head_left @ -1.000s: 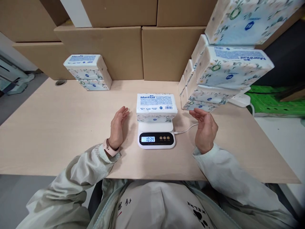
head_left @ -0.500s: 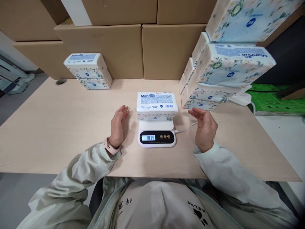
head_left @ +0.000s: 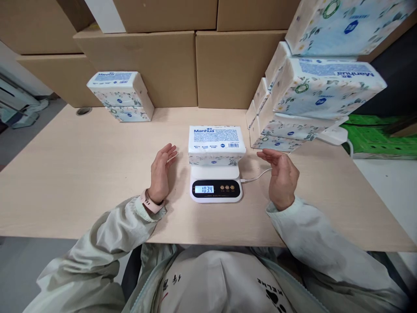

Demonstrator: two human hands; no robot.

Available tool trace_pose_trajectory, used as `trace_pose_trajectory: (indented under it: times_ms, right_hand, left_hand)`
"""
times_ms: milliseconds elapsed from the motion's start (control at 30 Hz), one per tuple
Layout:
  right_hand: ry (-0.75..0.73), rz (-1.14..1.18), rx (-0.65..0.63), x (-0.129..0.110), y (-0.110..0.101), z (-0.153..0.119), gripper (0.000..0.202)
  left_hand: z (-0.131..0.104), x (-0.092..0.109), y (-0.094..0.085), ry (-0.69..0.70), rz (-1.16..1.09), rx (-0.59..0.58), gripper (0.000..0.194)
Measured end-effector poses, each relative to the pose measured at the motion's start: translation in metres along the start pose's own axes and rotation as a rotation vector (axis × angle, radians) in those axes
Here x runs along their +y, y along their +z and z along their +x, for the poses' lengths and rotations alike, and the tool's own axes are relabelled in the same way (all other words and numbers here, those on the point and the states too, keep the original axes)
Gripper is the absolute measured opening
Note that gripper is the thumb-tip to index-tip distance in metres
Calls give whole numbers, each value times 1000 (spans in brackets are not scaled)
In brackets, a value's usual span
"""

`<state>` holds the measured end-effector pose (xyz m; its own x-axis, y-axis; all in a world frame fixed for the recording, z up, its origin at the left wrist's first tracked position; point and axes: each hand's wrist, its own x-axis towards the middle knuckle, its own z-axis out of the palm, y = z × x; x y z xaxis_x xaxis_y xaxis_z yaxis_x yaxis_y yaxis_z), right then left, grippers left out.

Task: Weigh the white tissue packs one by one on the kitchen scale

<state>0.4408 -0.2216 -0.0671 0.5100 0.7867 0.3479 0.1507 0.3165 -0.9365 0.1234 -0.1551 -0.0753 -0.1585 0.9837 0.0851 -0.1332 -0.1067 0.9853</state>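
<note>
A pack of tissues (head_left: 216, 141) with blue Manhua print lies on a white digital scale (head_left: 215, 173), whose lit display reads 103.4. My left hand (head_left: 160, 173) rests on the table to the left of the scale, fingers stretched out and holding nothing. To the right of the scale is my right hand (head_left: 282, 177), also empty, its fingers extended towards the pack. Neither hand touches the pack or the scale. A white cable (head_left: 257, 177) runs from the scale's right side and passes behind my right hand.
Two tissue packs (head_left: 120, 96) are stacked at the back left of the wooden table (head_left: 81, 182). A taller pile of tissue packs (head_left: 321, 93) stands at the back right. Cardboard boxes (head_left: 241, 69) wall off the rear. Beyond the right edge is a green crate (head_left: 384, 141).
Both hands keep almost the same pose beside the scale, and the reading stays the same. The view has shifted very slightly.
</note>
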Motion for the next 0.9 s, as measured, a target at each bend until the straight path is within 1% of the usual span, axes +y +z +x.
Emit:
trace_pose_trajectory:
  times_ms: [200,333,700,800,900]
  right_hand:
    - [-1,16,-9,2,0,0,48]
    - [-7,12,-30,1,1,-1,48]
    - [-7,10,-61,-3,4,-4,41]
    - [19,-17,-131,-4,4,-5,41]
    - [60,-57,-264,-5,6,-1,41]
  left_hand:
    - [-1,0,-1,6,8,-13,52]
    - [-1,2,-1,1,-4,-6,53]
    - [-3,9,3,2,30,13,50]
    - [-4,12,4,4,47,6,49]
    - [-4,16,3,49,73,18,34]
